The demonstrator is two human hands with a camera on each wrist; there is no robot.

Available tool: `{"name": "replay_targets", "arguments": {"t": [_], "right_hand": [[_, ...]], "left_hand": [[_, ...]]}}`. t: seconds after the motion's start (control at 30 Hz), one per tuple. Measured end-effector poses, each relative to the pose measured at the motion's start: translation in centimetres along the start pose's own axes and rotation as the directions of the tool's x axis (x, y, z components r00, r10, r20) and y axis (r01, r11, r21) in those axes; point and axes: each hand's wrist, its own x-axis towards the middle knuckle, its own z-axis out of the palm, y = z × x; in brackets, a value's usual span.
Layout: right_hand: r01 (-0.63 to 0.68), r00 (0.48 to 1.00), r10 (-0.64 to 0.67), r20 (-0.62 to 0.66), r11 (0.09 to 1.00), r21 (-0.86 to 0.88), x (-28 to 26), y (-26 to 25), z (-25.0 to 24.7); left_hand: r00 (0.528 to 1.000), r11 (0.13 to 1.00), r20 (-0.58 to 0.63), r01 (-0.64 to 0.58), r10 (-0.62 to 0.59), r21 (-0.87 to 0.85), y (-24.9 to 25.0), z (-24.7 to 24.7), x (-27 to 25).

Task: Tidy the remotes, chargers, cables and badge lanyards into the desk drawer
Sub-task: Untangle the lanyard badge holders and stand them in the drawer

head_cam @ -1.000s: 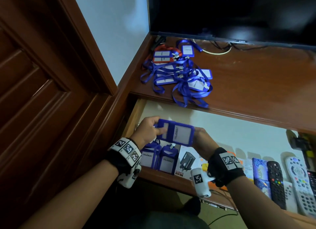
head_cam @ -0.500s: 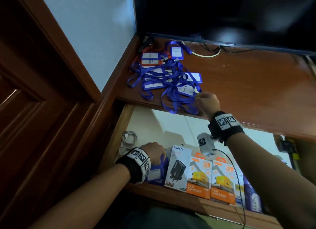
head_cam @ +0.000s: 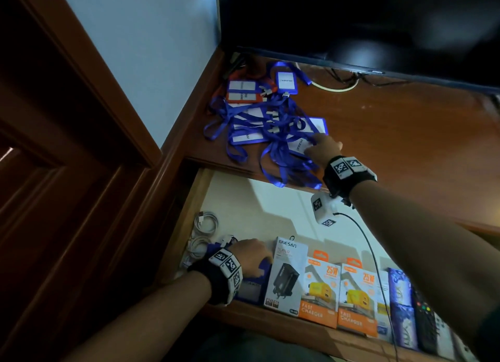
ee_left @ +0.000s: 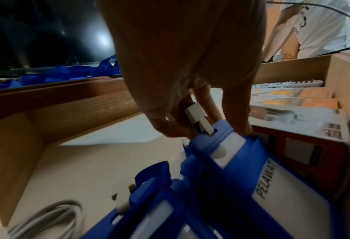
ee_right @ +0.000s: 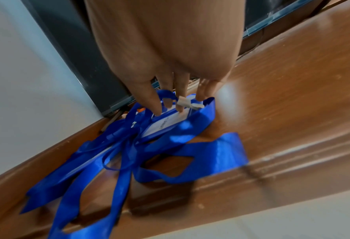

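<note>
A tangle of blue badge lanyards (head_cam: 259,123) with white cards lies on the wooden desk top (head_cam: 405,145) near the left wall. My right hand (head_cam: 320,146) reaches over it, and its straight fingertips (ee_right: 168,105) touch the top edge of one blue badge holder (ee_right: 166,122). Below, the drawer (head_cam: 243,196) stands open. My left hand (head_cam: 253,256) is at the drawer's front left, pinching the clip end of an upright blue badge holder (ee_left: 272,186) that stands beside other blue holders (ee_left: 149,210).
In the drawer stand a black-and-white charger box (head_cam: 286,277) and two orange charger boxes (head_cam: 319,294), with remotes (head_cam: 424,326) at the right and coiled white cables (head_cam: 203,223) at the left. A dark TV (head_cam: 351,23) overhangs the desk's back. A wooden door (head_cam: 54,172) stands at the left.
Both hands held one blue badge holder above the drawer. My left hand has since lowered it into the drawer's front left, and my right hand has gone up to the lanyard pile.
</note>
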Motion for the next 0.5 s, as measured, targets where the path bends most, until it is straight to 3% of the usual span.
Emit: {"name": "replay_targets", "arguments": {"t": [0.33,0.5], "right_hand": [[0.066,0.993,-0.052,-0.102,0.988,0.139,-1.8,-1.0,-2.4],[0.14,0.985,-0.099,-0.142,0.938,0.318,-3.5,-2.5,-4.6]], "left_hand": [[0.967,0.981,-0.248,0.016,-0.064,-0.191,-0.8,-2.3,0.2],[0.896,0.969,-0.443,-0.081,-0.031,-0.232,-0.7,-5.4,0.5]]}}
